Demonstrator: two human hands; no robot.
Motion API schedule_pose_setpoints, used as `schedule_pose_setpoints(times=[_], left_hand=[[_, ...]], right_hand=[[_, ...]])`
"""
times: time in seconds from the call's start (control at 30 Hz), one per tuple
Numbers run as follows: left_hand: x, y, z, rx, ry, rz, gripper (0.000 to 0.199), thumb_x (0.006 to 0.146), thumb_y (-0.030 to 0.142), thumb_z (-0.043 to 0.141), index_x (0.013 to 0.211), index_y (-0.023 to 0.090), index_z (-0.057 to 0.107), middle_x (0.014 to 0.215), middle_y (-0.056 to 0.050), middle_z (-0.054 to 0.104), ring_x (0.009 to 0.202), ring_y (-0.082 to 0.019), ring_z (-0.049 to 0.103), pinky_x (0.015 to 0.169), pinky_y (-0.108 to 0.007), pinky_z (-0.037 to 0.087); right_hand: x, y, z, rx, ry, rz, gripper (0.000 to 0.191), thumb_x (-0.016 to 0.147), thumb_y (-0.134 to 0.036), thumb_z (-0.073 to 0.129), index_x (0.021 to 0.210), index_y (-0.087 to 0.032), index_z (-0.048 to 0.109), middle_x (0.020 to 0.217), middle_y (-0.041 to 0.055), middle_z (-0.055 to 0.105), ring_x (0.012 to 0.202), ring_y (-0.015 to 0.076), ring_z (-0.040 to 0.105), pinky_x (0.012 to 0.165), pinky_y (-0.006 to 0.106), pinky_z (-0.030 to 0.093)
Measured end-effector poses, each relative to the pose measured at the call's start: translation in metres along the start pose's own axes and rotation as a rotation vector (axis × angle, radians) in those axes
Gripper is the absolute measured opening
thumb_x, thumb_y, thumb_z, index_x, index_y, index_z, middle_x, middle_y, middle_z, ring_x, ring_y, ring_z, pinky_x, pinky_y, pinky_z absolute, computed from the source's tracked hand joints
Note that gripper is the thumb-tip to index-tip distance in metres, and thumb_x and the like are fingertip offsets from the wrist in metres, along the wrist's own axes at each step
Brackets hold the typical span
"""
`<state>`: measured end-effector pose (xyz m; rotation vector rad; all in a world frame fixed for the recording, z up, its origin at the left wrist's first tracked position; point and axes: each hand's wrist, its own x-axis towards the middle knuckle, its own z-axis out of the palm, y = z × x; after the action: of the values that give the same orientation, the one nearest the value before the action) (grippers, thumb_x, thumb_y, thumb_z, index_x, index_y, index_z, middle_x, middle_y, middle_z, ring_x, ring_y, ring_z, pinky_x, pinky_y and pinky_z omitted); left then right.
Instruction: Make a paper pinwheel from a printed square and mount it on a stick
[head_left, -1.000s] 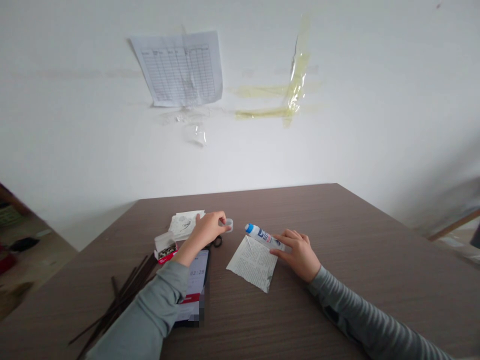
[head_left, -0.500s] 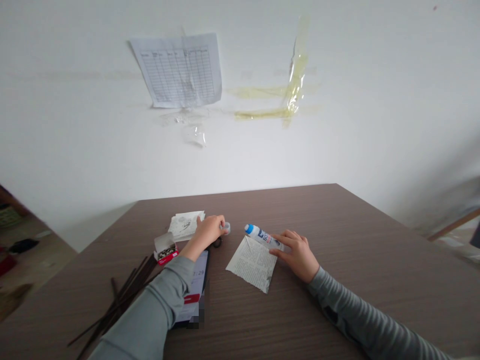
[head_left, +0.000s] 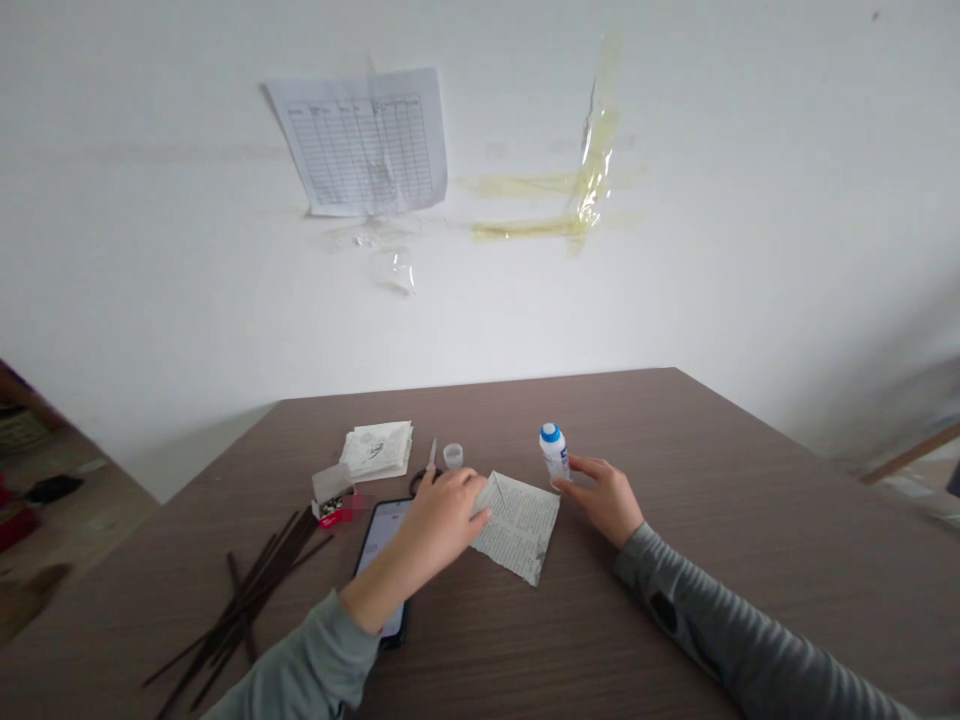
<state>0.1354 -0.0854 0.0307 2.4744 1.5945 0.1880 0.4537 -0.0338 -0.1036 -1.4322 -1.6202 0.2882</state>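
Pinched by the right hand (head_left: 606,502), that blue-topped white plastic bottle (head_left: 556,458) could topple onto the pale square paper (head_left: 517,522) if jogged

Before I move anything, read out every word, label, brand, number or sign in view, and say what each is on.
No text can be read with certainty:
Bottle: label partly hidden, too small.
Torn printed paper: lines of print, too small.
Phone: screen text too small and partly covered.
Wall sheet: a ruled table, headings blurred.
Red box: markings too small.
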Motion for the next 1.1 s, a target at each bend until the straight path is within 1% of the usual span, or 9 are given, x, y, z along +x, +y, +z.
schedule_pose_setpoints(times=[0.1, 0.2, 0.27, 0.5, 0.67, 0.77, 0.9, 0.97, 1.1], left_hand=[[-0.017, 0.005, 0.024, -0.029, -0.031, 0.033, 0.051, 0.117, 0.024, 0.071, 0.165, 0.028, 0.088, 0.180, -0.019, 0.084, 0.169, -0.044, 0.079, 0.154, -0.070, 0.052], [-0.025, 0.006, 0.043, -0.024, -0.049, 0.043, 0.056, 0.117, 0.024, 0.072, 0.170, 0.034, 0.086, 0.184, -0.015, 0.082, 0.172, -0.044, 0.077, 0.155, -0.074, 0.052], [-0.026, 0.006, 0.052, -0.041, -0.050, 0.037, 0.056, 0.119, 0.026, 0.070, 0.172, 0.035, 0.086, 0.186, -0.016, 0.080, 0.174, -0.046, 0.076, 0.157, -0.075, 0.050], [-0.021, 0.009, 0.071, -0.045, 0.003, -0.005, 0.052, 0.120, 0.033, 0.074, 0.170, 0.039, 0.088, 0.188, -0.017, 0.078, 0.178, -0.052, 0.071, 0.155, -0.082, 0.049], [-0.020, 0.010, 0.073, -0.054, -0.005, -0.023, 0.048, 0.121, 0.031, 0.074, 0.167, 0.031, 0.088, 0.192, -0.021, 0.074, 0.182, -0.054, 0.066, 0.157, -0.084, 0.046], [-0.021, 0.009, 0.075, -0.035, 0.039, -0.026, 0.046, 0.121, 0.027, 0.074, 0.165, 0.030, 0.089, 0.189, -0.021, 0.076, 0.180, -0.052, 0.069, 0.155, -0.083, 0.049], [-0.022, 0.008, 0.086, 0.019, 0.120, -0.036, 0.048, 0.122, 0.020, 0.071, 0.165, 0.028, 0.090, 0.185, -0.020, 0.080, 0.175, -0.048, 0.074, 0.152, -0.083, 0.053], [-0.021, 0.007, 0.093, 0.034, 0.162, -0.048, 0.048, 0.121, 0.018, 0.072, 0.164, 0.028, 0.091, 0.182, -0.020, 0.082, 0.173, -0.047, 0.077, 0.151, -0.082, 0.055], [-0.020, 0.006, 0.102, 0.057, 0.193, -0.062, 0.049, 0.120, 0.014, 0.074, 0.163, 0.028, 0.092, 0.180, -0.020, 0.084, 0.172, -0.045, 0.078, 0.150, -0.080, 0.056]], right_hand=[[0.004, 0.001, 0.002, 0.022, -0.029, -0.001, 0.028, 0.095, -0.047, 0.098, 0.118, -0.032, 0.103, 0.123, 0.0127, 0.103, 0.120, 0.0463, 0.098, 0.116, 0.066, 0.075], [0.008, 0.002, 0.004, 0.061, -0.066, -0.009, 0.021, 0.097, -0.049, 0.095, 0.108, -0.031, 0.101, 0.117, 0.0137, 0.102, 0.114, 0.0445, 0.099, 0.108, 0.061, 0.077], [0.010, 0.003, 0.005, 0.067, -0.080, -0.015, 0.022, 0.098, -0.050, 0.094, 0.105, -0.030, 0.099, 0.116, 0.0142, 0.102, 0.113, 0.0438, 0.099, 0.106, 0.059, 0.078], [0.014, 0.007, 0.006, 0.090, -0.152, 0.002, 0.024, 0.094, -0.046, 0.098, 0.110, -0.029, 0.096, 0.118, 0.0166, 0.101, 0.116, 0.0468, 0.098, 0.111, 0.065, 0.077], [0.016, 0.006, -0.004, 0.155, -0.087, -0.009, 0.032, 0.092, -0.052, 0.097, 0.112, -0.032, 0.083, 0.125, 0.0139, 0.101, 0.126, 0.0440, 0.097, 0.116, 0.063, 0.077], [0.016, 0.004, -0.008, 0.183, -0.048, -0.127, 0.025, 0.101, -0.052, 0.087, 0.112, -0.032, 0.077, 0.136, 0.0155, 0.099, 0.135, 0.0434, 0.094, 0.120, 0.063, 0.074], [0.014, 0.005, -0.006, 0.103, -0.076, -0.350, 0.017, 0.109, -0.038, 0.078, 0.120, -0.030, 0.089, 0.144, 0.0143, 0.097, 0.141, 0.0412, 0.091, 0.123, 0.060, 0.072], [0.013, 0.007, -0.004, 0.053, -0.104, -0.437, 0.032, 0.112, -0.028, 0.075, 0.135, -0.032, 0.095, 0.150, 0.0137, 0.095, 0.142, 0.0389, 0.090, 0.123, 0.056, 0.071], [0.014, 0.014, 0.000, -0.013, -0.103, -0.549, 0.063, 0.112, -0.010, 0.066, 0.161, -0.037, 0.093, 0.155, 0.0128, 0.093, 0.142, 0.0367, 0.089, 0.123, 0.055, 0.069]])
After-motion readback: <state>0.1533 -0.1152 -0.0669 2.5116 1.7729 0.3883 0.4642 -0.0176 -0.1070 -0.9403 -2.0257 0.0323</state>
